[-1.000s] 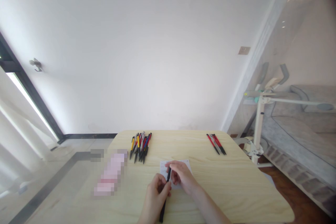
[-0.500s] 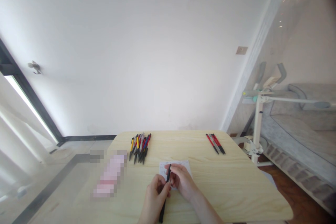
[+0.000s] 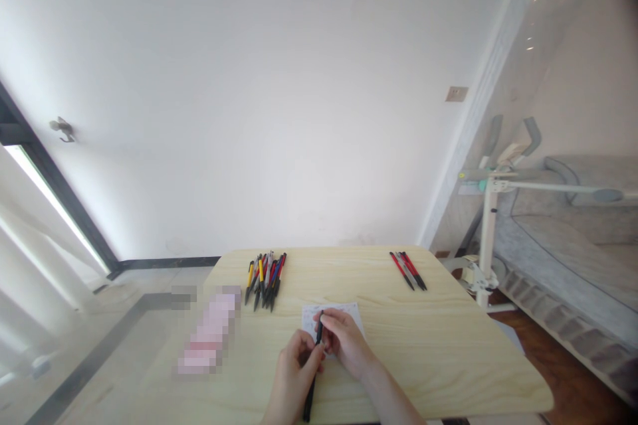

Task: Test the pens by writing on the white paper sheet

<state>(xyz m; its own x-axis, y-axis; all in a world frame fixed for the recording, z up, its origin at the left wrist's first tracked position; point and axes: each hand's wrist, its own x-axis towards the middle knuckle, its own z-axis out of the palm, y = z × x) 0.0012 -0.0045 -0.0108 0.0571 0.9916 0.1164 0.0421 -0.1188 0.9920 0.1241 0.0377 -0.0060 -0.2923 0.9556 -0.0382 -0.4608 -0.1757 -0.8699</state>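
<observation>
A black pen (image 3: pixel 310 400) slants between my two hands above the front of the table. My left hand (image 3: pixel 298 365) pinches it near the middle with thumb and fingers. Around its upper end close the fingers of my right hand (image 3: pixel 346 340), thumb on the near side. The lower end of the pen points down toward the table's front edge. Beneath my hands lies a white sheet of paper (image 3: pixel 353 312) with small marks on it, partly covered by my right hand.
The pale wooden table (image 3: pixel 428 352) carries a loose pile of several pens (image 3: pixel 261 277) at the back left. At the back right lies a smaller group of red and grey pens (image 3: pixel 406 270). A pink blurred-out object (image 3: pixel 212 332) is at the left edge. Behind stands a white wall (image 3: pixel 299 113).
Both hands keep their hold on the black pen, almost unmoved. The right fingers shift slightly at its upper end, and the view tilts a little.
</observation>
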